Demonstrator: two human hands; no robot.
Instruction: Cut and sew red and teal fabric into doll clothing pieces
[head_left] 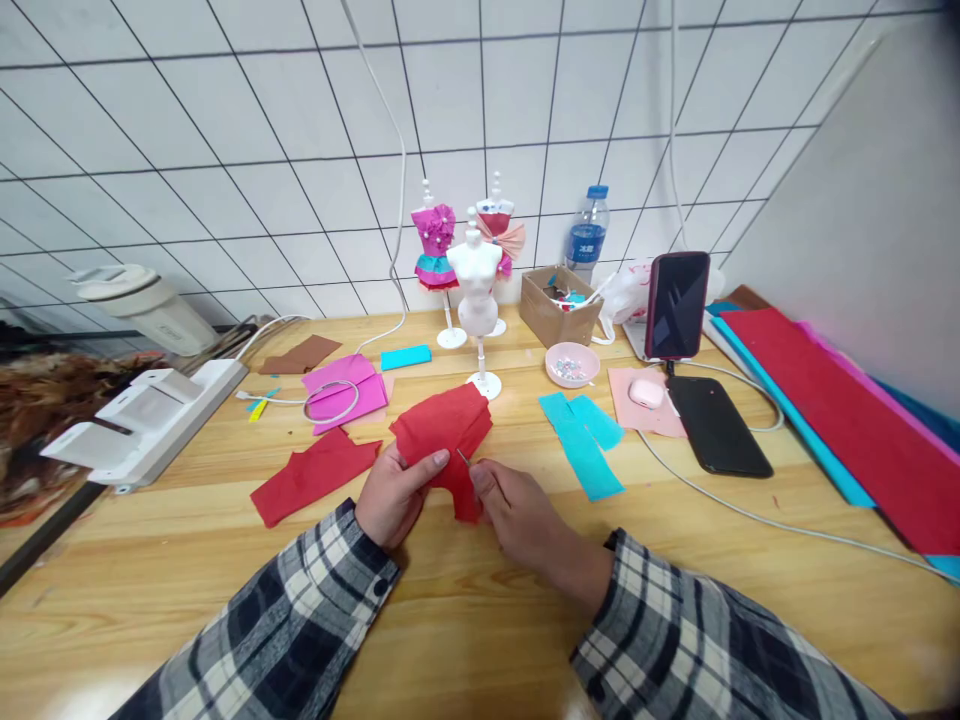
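Observation:
A folded piece of red crepe paper (439, 425) is pinched between the thumb and fingers of my left hand (397, 490). My right hand (514, 510) is closed on a thin, pointed metal tool (463, 457), whose tip meets the red paper near my left thumb. Too little of the tool shows to tell its exact kind. Just behind the paper stands a bare white mini dress form (475, 275). Another cut red piece (315, 475) lies flat on the wooden table, left of my left hand. Blue paper strips (581, 445) lie to the right.
Two dressed mini forms (435, 245) stand at the back. Right of them are a cardboard box (559, 305), a pink bowl (570, 366) of small shiny bits, a water bottle (589, 230) and phones (720, 425). A white power strip (161, 420) lies left, coloured sheets (840, 400) right.

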